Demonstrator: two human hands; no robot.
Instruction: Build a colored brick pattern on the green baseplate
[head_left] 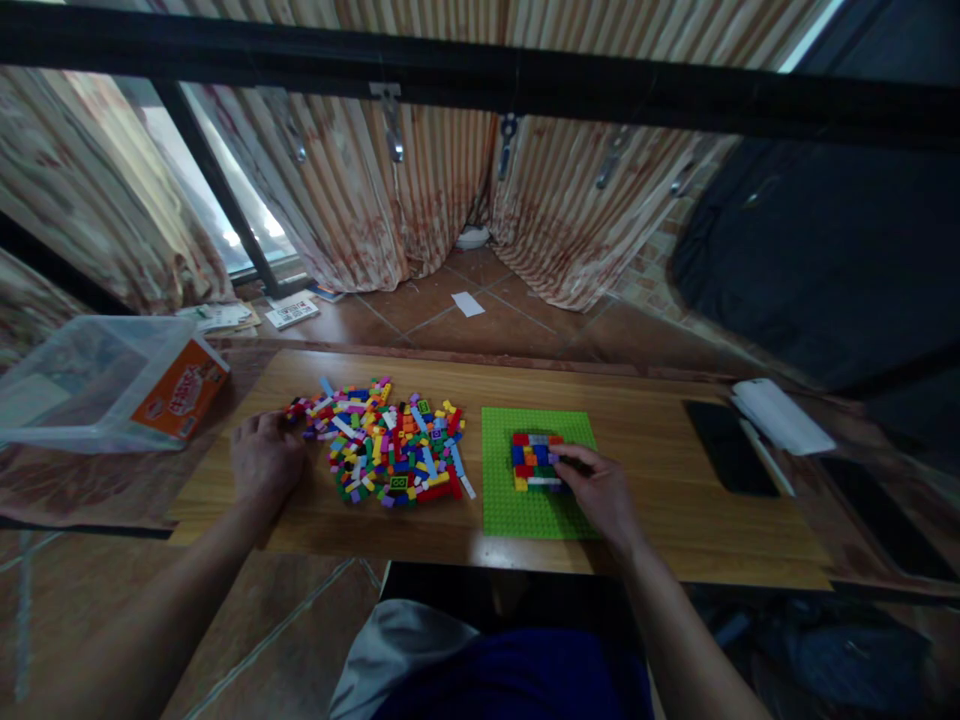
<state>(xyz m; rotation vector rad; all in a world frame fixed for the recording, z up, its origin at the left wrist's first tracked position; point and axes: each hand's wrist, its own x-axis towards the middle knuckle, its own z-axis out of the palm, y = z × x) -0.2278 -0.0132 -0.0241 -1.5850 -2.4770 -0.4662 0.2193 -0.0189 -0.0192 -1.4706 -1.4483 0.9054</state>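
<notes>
A block of mixed-colour toy bricks [529, 457] stands on a green studded baseplate [499, 515]. My right hand [604, 490] is at the block's right side, thumb and fingers pinched around a small brick [555, 458] that looks purple; the fingers partly cover it. To the left, a loose heap of small toy bricks [390, 445] in many colours spreads over the wooden board. My left hand [266, 455] rests on the board at the heap's left edge, loosely open, its fingertips near a few red bricks [296, 410]. Part of its fingers is hidden.
A clear plastic bin [97, 400] with an orange label stands left of the wooden board [645, 400]. On the right lie a black phone-like slab [729, 447], a white case-like object [784, 415] and another dark slab [889, 515]. A dark bar [450, 65] crosses above, with hanging clips.
</notes>
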